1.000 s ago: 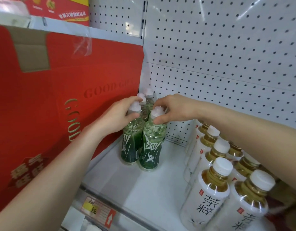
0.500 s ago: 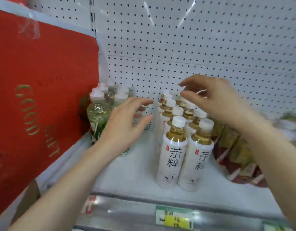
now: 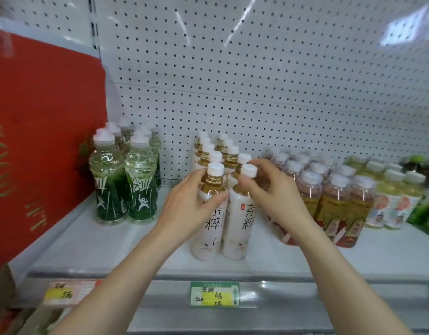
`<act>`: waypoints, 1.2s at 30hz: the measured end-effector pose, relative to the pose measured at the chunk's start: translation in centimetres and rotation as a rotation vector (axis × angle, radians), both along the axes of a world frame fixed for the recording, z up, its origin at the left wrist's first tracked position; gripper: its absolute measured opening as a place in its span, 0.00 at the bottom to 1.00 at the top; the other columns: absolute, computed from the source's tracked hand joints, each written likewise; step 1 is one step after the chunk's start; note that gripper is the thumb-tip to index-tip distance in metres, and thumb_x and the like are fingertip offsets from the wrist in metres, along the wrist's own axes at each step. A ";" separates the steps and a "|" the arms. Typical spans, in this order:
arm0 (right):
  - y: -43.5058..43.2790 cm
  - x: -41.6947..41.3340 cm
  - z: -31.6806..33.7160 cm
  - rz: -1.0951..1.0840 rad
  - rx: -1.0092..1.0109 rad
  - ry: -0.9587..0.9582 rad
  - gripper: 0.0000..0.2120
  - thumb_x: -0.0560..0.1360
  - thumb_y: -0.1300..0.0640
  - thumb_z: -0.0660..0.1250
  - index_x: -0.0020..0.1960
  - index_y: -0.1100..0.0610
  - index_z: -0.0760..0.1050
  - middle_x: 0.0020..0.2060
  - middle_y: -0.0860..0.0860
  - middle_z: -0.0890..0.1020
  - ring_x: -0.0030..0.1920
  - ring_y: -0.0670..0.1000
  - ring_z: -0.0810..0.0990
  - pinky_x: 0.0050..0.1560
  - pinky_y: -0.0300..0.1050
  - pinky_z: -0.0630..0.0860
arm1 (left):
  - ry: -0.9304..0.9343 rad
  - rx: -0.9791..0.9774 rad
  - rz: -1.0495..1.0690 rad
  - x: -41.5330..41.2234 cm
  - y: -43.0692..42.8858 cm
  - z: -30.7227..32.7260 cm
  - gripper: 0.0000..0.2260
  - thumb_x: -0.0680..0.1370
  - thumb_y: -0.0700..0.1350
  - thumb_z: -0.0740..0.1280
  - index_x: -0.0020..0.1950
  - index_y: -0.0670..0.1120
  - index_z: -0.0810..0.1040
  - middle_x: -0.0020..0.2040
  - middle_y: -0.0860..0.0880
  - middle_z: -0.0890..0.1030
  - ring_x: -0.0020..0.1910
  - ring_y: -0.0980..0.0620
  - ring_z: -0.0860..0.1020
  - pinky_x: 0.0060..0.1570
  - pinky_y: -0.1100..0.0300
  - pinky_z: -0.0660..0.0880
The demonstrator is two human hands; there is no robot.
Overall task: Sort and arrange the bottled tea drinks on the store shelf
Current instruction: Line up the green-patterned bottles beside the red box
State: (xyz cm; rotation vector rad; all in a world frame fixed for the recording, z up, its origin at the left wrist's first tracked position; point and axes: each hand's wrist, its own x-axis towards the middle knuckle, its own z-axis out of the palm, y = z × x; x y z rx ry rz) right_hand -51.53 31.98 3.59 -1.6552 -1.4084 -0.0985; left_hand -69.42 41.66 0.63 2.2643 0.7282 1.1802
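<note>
Two rows of white-labelled tea bottles with white caps stand mid-shelf. My left hand grips the shoulder of the front left white bottle. My right hand holds the neck of the front right white bottle, fingers curled just under its cap. Both bottles stand upright, side by side and touching. To the left, green-labelled tea bottles stand in two rows beside the red box.
A large red gift box walls off the shelf's left side. Shrink-wrapped packs of amber tea and pale yellow drinks fill the right. The shelf front edge carries price tags. Pegboard backs the shelf.
Both hands left the green bottles and moved right to the white bottles. They now hold the front pair. The view has swung to the right.
</note>
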 end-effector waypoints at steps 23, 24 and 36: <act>4.6 3.7 5.0 0.101 -0.266 0.172 0.13 0.79 0.45 0.67 0.58 0.52 0.79 0.47 0.50 0.85 0.46 0.50 0.85 0.46 0.46 0.83 | -0.050 -0.134 0.028 0.5 5.7 4.6 0.13 0.76 0.48 0.72 0.60 0.58 0.80 0.55 0.60 0.81 0.50 0.68 0.79 0.46 0.73 0.71; 3.8 3.6 4.7 0.056 -0.175 0.120 0.14 0.80 0.42 0.63 0.55 0.50 0.79 0.44 0.46 0.85 0.45 0.49 0.85 0.47 0.48 0.83 | -0.094 -0.080 0.080 0.1 5.0 4.6 0.12 0.76 0.51 0.71 0.59 0.58 0.79 0.54 0.61 0.80 0.50 0.69 0.78 0.44 0.76 0.70; 0.6 -0.9 1.2 -0.138 -0.067 -0.301 0.19 0.76 0.38 0.64 0.53 0.53 0.76 0.36 0.48 0.83 0.39 0.53 0.82 0.42 0.48 0.76 | -0.027 -0.035 0.037 -0.7 0.5 2.8 0.23 0.73 0.45 0.75 0.66 0.56 0.77 0.50 0.57 0.84 0.51 0.62 0.82 0.59 0.54 0.78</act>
